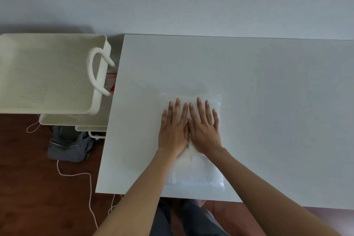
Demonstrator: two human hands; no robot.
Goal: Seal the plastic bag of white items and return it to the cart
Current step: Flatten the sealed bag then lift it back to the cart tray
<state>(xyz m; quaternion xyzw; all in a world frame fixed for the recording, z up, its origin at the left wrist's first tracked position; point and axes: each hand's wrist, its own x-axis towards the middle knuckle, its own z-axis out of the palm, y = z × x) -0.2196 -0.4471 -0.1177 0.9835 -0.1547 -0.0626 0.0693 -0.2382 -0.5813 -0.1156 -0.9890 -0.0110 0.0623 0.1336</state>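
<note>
A clear plastic bag (pixel 199 176) with white items inside lies flat on the white table (pixel 268 101), near its front edge. My left hand (pixel 175 126) and my right hand (pixel 204 124) rest side by side, palms down and fingers spread, on the upper half of the bag. Neither hand grips anything. The bag's far end (pixel 216 99) reaches just beyond my fingertips; whether it is sealed I cannot tell. The cream cart (pixel 47 74) stands left of the table, its perforated top tray holding nothing.
The cart's curved handle (pixel 95 71) sits close to the table's left edge. Lower cart shelves (pixel 72 119) show beneath the top tray. A grey cloth heap (pixel 69 145) and a pale cord (pixel 76 175) lie on the dark wooden floor.
</note>
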